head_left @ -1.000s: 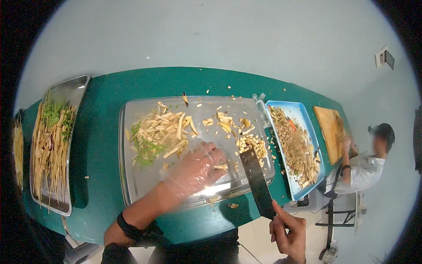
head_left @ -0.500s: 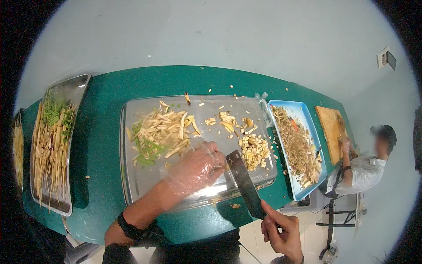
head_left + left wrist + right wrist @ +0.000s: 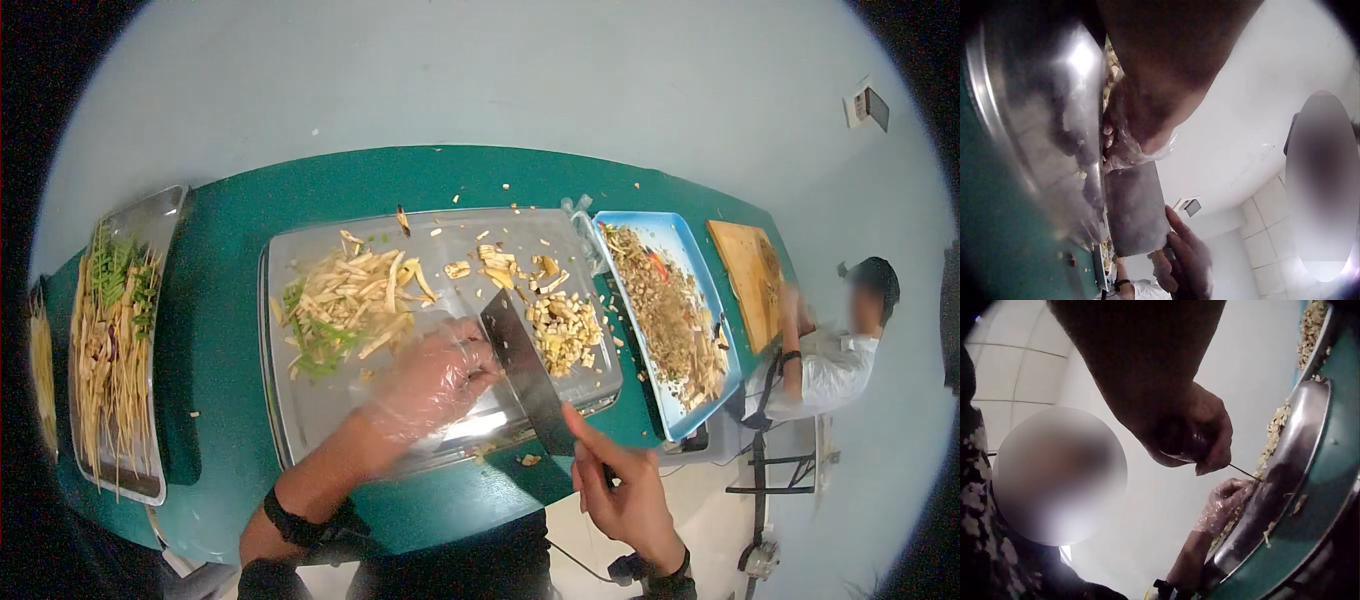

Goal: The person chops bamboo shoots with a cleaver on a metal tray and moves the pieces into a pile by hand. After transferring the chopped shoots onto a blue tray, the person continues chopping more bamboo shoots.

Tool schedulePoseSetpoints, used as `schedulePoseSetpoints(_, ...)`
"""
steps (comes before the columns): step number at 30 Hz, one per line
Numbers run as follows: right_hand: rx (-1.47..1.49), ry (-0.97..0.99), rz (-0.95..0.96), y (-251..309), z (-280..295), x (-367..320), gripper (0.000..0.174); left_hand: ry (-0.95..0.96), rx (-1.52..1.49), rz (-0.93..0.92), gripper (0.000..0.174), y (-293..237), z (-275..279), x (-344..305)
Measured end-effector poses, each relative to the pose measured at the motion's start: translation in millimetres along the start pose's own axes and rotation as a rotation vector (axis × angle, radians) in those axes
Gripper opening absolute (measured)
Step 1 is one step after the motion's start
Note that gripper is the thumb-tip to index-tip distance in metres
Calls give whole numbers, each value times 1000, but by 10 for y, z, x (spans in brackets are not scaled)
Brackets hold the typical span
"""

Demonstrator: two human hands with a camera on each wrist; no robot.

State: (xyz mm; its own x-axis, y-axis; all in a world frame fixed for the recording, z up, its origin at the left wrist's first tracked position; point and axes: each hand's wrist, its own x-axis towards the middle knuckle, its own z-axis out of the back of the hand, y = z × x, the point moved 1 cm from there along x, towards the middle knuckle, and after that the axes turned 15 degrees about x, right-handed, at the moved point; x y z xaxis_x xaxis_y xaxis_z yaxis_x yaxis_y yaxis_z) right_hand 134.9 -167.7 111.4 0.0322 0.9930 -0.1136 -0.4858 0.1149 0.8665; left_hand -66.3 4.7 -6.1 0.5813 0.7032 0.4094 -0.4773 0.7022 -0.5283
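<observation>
My left hand [image 3: 435, 375], in a clear plastic glove, curls its fingers over pale vegetable strips on a metal tray [image 3: 315, 410] that lies bottom up; the strips are mostly hidden under the fingers. Right beside those fingertips is the broad blade of a cleaver [image 3: 530, 380]. My bare right hand [image 3: 630, 495] grips its handle, index finger stretched along the blade's near end. A heap of long pale strips [image 3: 350, 290] with green pieces [image 3: 325, 340] lies on the tray's left part. Small diced pieces [image 3: 565, 335] are heaped to the right of the blade.
A blue-rimmed tray [image 3: 655, 225] of chopped food stands to the right, with a wooden board [image 3: 740, 265] beyond it. Another person [image 3: 815, 370] works at that board. On the left, a metal tray [image 3: 165, 215] holds skewers. Scraps are scattered over the green table [image 3: 230, 300].
The cleaver has moved left, from beside the diced heap to my left fingertips, and my right hand came with it. The left hand stays over the strips.
</observation>
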Motion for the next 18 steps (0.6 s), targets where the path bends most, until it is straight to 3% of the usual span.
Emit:
schedulePoseSetpoints(5, -44, -8, 49, -18, 21, -63, 62, 26, 36, 15, 12, -48, 113, 21)
schedulePoseSetpoints(9, -8, -58, 2, 3, 82, -176, 59, -24, 42, -17, 13, -25, 78, 12)
schedulePoseSetpoints(11, 43, -60, -117, 50, 94, -217, 57, -23, 49, -17, 13, -20, 64, 7)
schedulePoseSetpoints(18, 89, -7, -83, -17, 27, -256, 56, 32, 60, 22, 14, -23, 64, 14)
